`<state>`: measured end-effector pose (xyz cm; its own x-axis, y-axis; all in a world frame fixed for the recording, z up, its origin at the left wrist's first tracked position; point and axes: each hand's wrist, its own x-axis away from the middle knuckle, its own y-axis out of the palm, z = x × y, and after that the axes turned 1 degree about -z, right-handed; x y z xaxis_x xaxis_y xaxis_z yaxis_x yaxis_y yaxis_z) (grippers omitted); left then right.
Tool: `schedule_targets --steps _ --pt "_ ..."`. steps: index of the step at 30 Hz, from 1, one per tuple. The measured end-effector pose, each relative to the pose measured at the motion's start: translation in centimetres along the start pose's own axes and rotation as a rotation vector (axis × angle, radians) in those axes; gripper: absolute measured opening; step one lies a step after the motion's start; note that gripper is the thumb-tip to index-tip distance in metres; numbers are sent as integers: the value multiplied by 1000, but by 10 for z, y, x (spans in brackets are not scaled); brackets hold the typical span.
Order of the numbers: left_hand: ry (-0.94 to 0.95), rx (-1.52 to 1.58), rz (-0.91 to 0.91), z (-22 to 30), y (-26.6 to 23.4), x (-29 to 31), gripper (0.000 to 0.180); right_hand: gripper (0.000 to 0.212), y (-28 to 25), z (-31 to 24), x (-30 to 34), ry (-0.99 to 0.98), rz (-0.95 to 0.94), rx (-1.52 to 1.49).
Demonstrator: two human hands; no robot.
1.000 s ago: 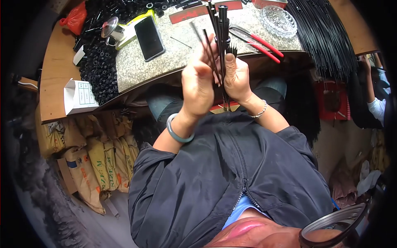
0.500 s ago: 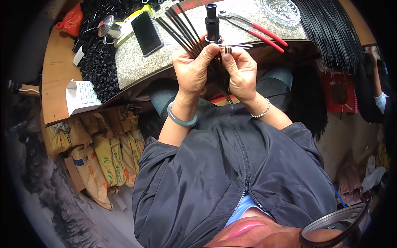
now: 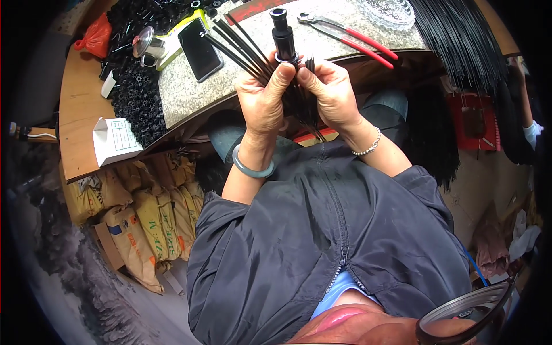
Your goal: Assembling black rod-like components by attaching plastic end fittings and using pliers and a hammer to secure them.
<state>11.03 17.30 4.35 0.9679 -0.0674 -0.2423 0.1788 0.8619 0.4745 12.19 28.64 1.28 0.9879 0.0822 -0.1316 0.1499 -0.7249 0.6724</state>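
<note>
Right, both hands are up in front of me at the table's near edge, thumb tips close together. On the left hand (image 3: 261, 106) I see the fingers folded in with the thumb laid across, gripping several thin black rods (image 3: 241, 50) that fan out toward the upper left. Between the hands, just above the thumbs, stands a glossy black stepped tube (image 3: 283, 39), its flared collar near the left thumb; I can't tell how much of its weight either hand takes. Over on the right hand (image 3: 335, 98), the fingers are curled and the thumb presses in, with a small cluster of dark rod ends (image 3: 310, 62) poking up from the grip. Lower down, dark lengths run beneath the palms, and I can't make out where each one ends. Behind the hands is a speckled slab (image 3: 184, 103), with a phone (image 3: 201, 50) lying to the left and red-handled pliers (image 3: 371, 43) to the right, jaws pointing at the tube. Far right, I've got a thick sheaf of black rods (image 3: 460, 40) hanging over the edge; far left, a heap of small black parts (image 3: 135, 103) beside a white box (image 3: 117, 142).
</note>
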Motion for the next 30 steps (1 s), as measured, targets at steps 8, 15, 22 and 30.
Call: schedule_targets --steps 8,15,22,30 --pt "117 -190 -107 2 0 0 37 12 10 -2 -1 -28 49 32" --pt "244 -245 79 -4 6 1 27 9 3 6 5 -113 67 -15" --pt "172 -270 -8 -5 1 0 35 11 -4 -1 -2 80 -25 -91" --pt "195 -267 19 -7 6 0 39 5 -3 -4 1 -2 4 9"
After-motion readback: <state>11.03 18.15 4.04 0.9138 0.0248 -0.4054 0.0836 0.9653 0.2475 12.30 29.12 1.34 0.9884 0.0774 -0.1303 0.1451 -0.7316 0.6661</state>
